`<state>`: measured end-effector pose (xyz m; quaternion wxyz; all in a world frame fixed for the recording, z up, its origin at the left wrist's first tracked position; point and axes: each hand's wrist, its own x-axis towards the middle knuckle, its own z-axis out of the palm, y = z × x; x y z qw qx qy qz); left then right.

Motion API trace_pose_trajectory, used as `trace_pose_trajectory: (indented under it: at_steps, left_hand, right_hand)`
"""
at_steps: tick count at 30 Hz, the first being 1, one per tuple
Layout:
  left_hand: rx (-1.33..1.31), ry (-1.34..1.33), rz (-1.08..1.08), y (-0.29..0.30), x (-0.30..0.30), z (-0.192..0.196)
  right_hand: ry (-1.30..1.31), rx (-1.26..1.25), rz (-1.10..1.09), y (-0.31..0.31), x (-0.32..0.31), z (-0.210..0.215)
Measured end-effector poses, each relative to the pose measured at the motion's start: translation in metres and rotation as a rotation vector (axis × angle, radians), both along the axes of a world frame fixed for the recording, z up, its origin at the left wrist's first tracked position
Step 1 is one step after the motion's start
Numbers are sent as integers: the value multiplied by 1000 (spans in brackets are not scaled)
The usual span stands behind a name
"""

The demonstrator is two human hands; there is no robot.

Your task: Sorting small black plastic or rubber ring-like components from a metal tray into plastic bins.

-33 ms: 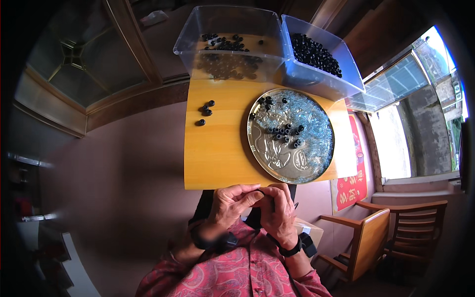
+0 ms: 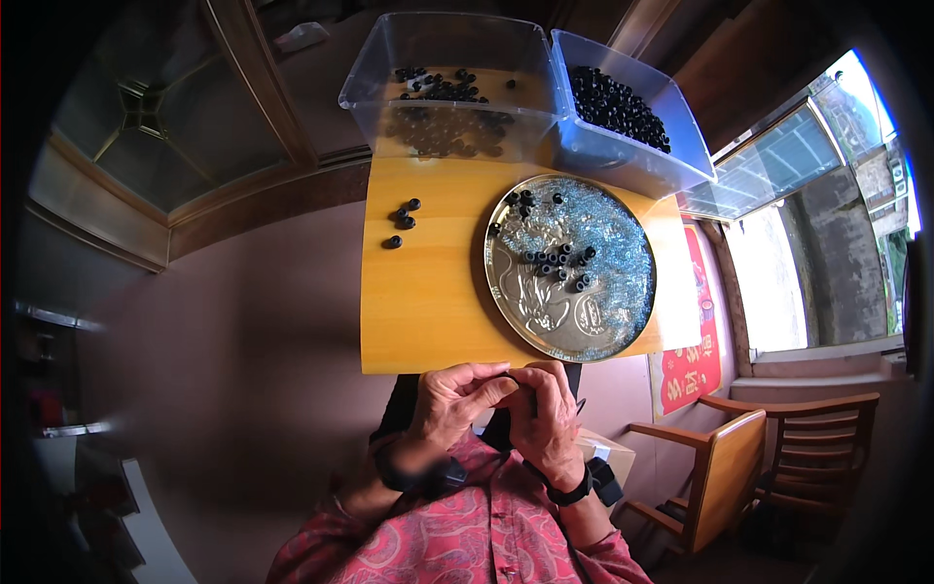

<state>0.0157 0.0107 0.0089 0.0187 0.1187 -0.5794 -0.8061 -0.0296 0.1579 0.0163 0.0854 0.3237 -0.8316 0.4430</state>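
Just off the table's near edge, my left hand (image 2: pixel 449 404) and my right hand (image 2: pixel 548 414) meet fingertip to fingertip. Both are closed, pinching a small black piece (image 2: pixel 511 378) that the fingers mostly cover. Beyond them lies a round metal tray (image 2: pixel 525 326) with an embossed pattern. Many tiny pale-blue glassy bits (image 2: pixel 623 263) cover its right and far parts. Several short black ring-like pieces (image 2: pixel 553 261) sit around the tray's middle, and more (image 2: pixel 522 202) lie by its far left rim.
Several black pieces (image 2: pixel 405 215) rest on the yellow wooden table (image 2: pixel 418 311) left of the tray. At the far end stand two clear plastic bins: the left bin (image 2: pixel 355 73) holds scattered black pieces, the right bin (image 2: pixel 632 165) a heap. Wooden chairs (image 2: pixel 725 477) are at the right.
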Motion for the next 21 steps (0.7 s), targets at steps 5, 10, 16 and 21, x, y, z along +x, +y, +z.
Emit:
trace_pose_trajectory:
  at_steps: [5,10,16,21]
  left_hand:
    - [96,-26,0,4,-2,-7]
    - [179,-41,-1,4,-2,-9]
    - [161,-80,-44,2,-1,-12]
    - [165,-104,-36,5,-1,-18]
  right_hand:
    - [-18,49,-37,-1,2,-4]
    - [-1,61,-70,-3,5,-5]
    - [-29,52,-88,-4,9,-14]
    - [-91,20,-147,-6,9,-7]
